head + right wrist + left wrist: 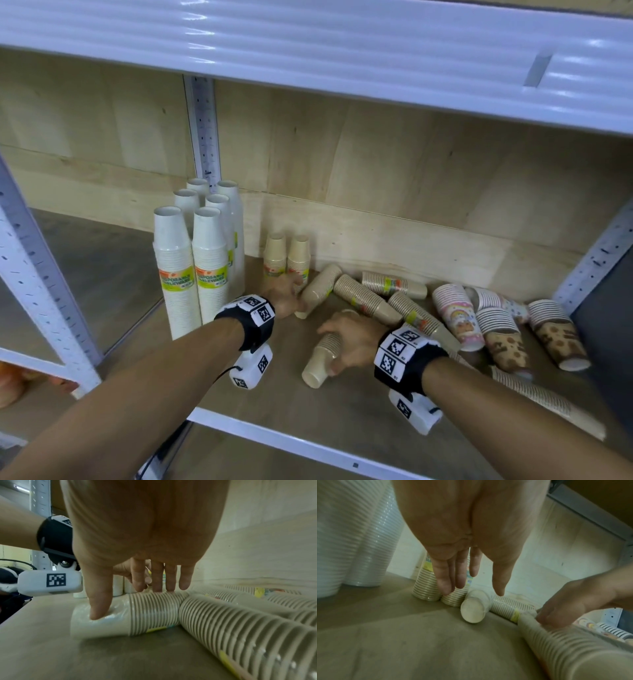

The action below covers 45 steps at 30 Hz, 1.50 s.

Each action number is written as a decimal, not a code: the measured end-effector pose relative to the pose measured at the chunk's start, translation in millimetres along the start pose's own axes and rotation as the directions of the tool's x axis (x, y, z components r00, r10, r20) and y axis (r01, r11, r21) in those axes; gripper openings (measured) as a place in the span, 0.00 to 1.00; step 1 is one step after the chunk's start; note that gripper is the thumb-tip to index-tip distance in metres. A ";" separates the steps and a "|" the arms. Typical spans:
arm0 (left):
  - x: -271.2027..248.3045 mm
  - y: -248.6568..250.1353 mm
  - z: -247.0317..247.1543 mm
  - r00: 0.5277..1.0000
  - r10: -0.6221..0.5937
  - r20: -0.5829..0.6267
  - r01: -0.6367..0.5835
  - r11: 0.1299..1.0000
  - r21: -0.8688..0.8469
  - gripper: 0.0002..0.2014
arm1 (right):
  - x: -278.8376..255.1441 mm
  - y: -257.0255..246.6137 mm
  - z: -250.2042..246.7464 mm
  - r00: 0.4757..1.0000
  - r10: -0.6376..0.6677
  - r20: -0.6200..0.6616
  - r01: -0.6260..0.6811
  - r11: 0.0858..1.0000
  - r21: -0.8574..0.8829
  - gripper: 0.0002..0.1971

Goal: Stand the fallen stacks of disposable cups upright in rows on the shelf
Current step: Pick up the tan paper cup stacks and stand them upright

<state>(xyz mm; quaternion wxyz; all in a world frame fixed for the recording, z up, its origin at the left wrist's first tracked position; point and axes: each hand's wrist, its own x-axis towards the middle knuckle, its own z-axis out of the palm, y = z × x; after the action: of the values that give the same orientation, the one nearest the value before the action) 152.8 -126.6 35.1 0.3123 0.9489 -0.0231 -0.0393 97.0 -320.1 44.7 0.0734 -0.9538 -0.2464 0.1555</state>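
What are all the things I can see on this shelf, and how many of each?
tall white cup stacks: six, white with green-yellow labels, upright in two rows at the left of the shelf.
short beige cup stacks: two, beige, upright side by side at the back wall.
fallen beige cup stacks: about six, beige, lying on their sides mid-shelf and along the right front.
patterned cup stacks: about four, pink or brown prints, lying at the right.
shelf: one, wooden board with white metal frame.
wrist cameras: two, white with black straps, one on each wrist.
left hand: fingers straight, reaching toward a fallen beige stack by the upright beige pair.
right hand: gripping a fallen beige stack near the front.
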 end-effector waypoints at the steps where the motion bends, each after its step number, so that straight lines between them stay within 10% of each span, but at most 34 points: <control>1: 0.8 -1.7 3.6 1.000 0.000 0.004 0.000 1.000 -0.011 0.36 | 1.8 1.4 4.2 1.000 -0.012 0.000 0.012 1.000 -0.010 0.42; 30: 7.6 -4.5 10.1 0.999 0.006 -0.038 -0.007 1.000 -0.010 0.19 | 7.6 -14.4 -2.4 0.967 -0.166 -0.191 0.153 0.985 -0.080 0.25; 45: -24.4 46.0 -80.6 0.986 0.093 -0.137 -0.091 0.996 0.021 0.15 | -4.5 -22.2 -50.5 0.891 0.135 -0.433 0.000 0.955 0.298 0.21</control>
<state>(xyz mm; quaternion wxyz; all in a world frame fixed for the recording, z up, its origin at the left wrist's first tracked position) 134.8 -114.2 128.5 0.3074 0.9496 -0.0458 0.0410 100.2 -306.2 98.3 0.2616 -0.9506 -0.1638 -0.0315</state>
